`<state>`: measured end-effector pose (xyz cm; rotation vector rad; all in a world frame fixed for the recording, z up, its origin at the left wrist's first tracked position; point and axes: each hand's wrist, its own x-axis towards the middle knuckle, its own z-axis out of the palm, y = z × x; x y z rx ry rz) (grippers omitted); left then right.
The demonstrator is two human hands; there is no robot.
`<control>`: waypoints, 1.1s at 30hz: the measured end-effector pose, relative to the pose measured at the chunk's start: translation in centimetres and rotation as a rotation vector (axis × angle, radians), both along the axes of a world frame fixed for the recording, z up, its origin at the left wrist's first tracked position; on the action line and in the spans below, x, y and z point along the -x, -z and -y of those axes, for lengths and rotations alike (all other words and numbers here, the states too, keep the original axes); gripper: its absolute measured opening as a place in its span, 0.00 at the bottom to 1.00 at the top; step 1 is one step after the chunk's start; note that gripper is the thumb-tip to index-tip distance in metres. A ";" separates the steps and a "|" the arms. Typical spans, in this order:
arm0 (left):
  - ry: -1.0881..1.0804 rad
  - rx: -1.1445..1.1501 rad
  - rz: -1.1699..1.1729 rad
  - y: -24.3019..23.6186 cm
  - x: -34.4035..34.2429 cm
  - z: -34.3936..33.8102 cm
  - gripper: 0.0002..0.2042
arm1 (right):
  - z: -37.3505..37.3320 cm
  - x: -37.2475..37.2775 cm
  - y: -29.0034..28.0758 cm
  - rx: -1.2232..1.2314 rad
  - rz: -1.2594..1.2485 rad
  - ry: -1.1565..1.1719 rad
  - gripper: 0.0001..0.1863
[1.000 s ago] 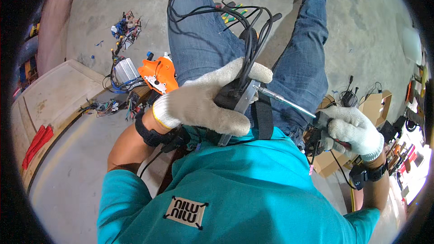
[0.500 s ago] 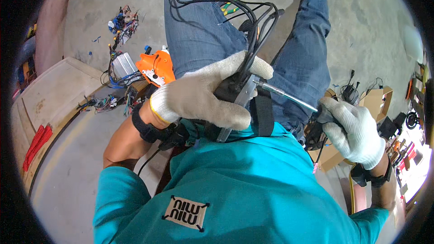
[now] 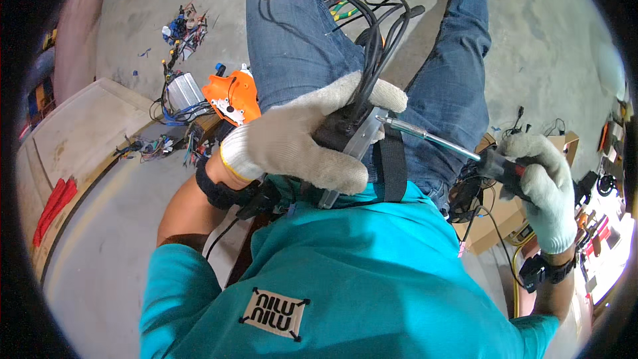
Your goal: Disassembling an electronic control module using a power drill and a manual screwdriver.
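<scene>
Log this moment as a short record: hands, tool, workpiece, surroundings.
Left hand: gloved, holding a black part with a metal plate
Right hand: gloved, gripping a screwdriver by its dark-and-red handle
Tool tip: at the plate's far end; whether it sits in a screw cannot be told
Cables: black cables running from the part, away from the body
Left side: orange part beside a silver box
Floor ahead: heap of wires
</scene>
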<state>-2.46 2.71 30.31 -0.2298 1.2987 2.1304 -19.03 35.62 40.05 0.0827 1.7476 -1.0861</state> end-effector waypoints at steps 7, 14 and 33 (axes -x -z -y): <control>-0.023 0.048 -0.043 0.0 -0.2 -0.1 0.52 | -0.7 -0.7 0.0 -0.005 0.144 0.053 0.40; -0.031 0.059 -0.041 0.3 -0.4 0.0 0.51 | 0.5 -0.4 -0.5 -0.155 -0.057 -0.276 0.24; -0.059 0.000 -0.021 0.5 -0.7 0.2 0.53 | -1.2 -2.7 0.6 0.005 -0.214 0.124 0.13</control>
